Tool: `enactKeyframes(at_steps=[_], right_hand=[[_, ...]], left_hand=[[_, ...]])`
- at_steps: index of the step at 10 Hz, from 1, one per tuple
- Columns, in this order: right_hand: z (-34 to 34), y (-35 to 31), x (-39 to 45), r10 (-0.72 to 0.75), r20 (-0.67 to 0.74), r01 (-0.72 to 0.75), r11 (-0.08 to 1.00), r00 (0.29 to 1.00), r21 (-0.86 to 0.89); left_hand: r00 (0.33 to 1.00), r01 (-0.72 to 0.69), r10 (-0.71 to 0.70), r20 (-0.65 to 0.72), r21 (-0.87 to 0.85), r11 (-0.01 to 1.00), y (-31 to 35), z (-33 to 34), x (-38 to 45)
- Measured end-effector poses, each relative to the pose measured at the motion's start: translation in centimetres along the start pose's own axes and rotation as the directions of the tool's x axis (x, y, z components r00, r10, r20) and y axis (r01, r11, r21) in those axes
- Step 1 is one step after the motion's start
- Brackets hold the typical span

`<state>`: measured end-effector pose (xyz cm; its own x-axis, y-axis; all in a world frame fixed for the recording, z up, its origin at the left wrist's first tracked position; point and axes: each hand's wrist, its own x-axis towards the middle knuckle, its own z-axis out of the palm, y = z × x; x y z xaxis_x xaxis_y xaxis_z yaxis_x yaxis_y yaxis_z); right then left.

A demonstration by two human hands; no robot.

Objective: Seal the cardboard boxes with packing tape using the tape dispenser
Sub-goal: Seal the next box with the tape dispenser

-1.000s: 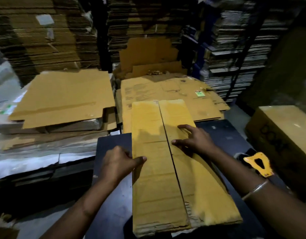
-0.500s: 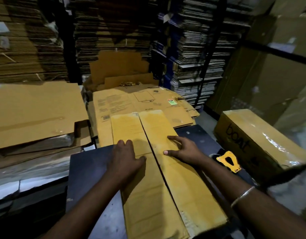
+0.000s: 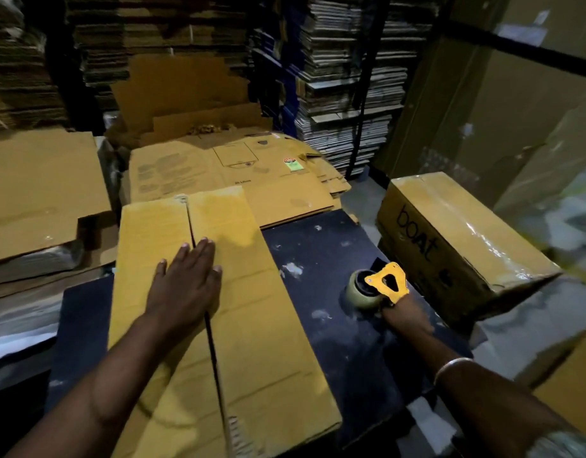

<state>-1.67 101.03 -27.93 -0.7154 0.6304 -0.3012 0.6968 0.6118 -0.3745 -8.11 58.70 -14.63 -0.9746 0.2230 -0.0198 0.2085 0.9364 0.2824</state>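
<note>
A long cardboard box lies on the dark table, its two top flaps meeting along a centre seam. My left hand presses flat on the flaps across that seam, fingers straight. To the right, my right hand grips the handle of the tape dispenser, a yellow frame with a pale roll of tape, low over the table. The dispenser is apart from the box.
A taped box marked "boat" sits at the table's right edge. Flattened cartons lie beyond the box, more sheets at left. Shelves of stacked cardboard fill the back.
My right hand left the flaps, moved right and took hold of the tape dispenser. My left hand shifted onto the centre seam and lies flat.
</note>
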Motion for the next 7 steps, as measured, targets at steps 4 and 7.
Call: enactKeyframes(at_steps=[4, 7], right_hand=[[4.8, 6.3, 9.7, -0.038, 0.139, 0.062, 0.983, 0.99, -0.171], [6.5, 6.5, 9.5, -0.213, 0.07, 0.209, 0.976, 0.974, 0.06]], left_hand=[[1.0, 0.006, -0.006, 0.02, 0.037, 0.999, 0.3, 0.5, 0.0], [0.999, 0.026, -0.026, 0.024, 0.027, 0.999, 0.2, 0.6, -0.1]])
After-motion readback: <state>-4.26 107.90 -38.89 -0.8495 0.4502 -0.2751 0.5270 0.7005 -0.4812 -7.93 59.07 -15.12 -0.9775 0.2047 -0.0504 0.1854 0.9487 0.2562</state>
